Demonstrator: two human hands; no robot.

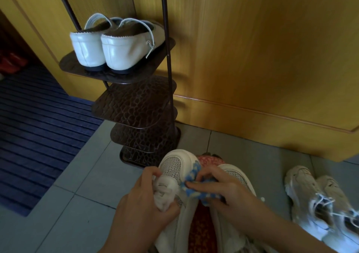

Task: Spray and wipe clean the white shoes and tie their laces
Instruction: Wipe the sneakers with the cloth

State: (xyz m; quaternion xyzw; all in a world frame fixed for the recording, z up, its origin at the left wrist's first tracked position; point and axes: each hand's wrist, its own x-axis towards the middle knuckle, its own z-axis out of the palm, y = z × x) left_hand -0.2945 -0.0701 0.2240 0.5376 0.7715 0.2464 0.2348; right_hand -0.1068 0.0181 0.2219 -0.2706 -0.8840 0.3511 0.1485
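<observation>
Two white perforated sneakers lie toes-away at the bottom middle, the left sneaker (172, 165) and the right sneaker (236, 175). My left hand (143, 204) grips the left sneaker's tongue and lace area. My right hand (225, 190) pinches a blue and white cloth (191, 182) and holds it against the inner side of the left sneaker. The lower parts of both sneakers are hidden by my hands and forearms. No spray bottle is in view.
A brown tiered shoe rack (136, 105) stands ahead, with white loafers (114, 47) on its top shelf. Another worn white pair (318, 200) sits on the floor tiles at right. A yellow wooden door (262, 58) fills the back; a blue striped mat (38, 128) lies left.
</observation>
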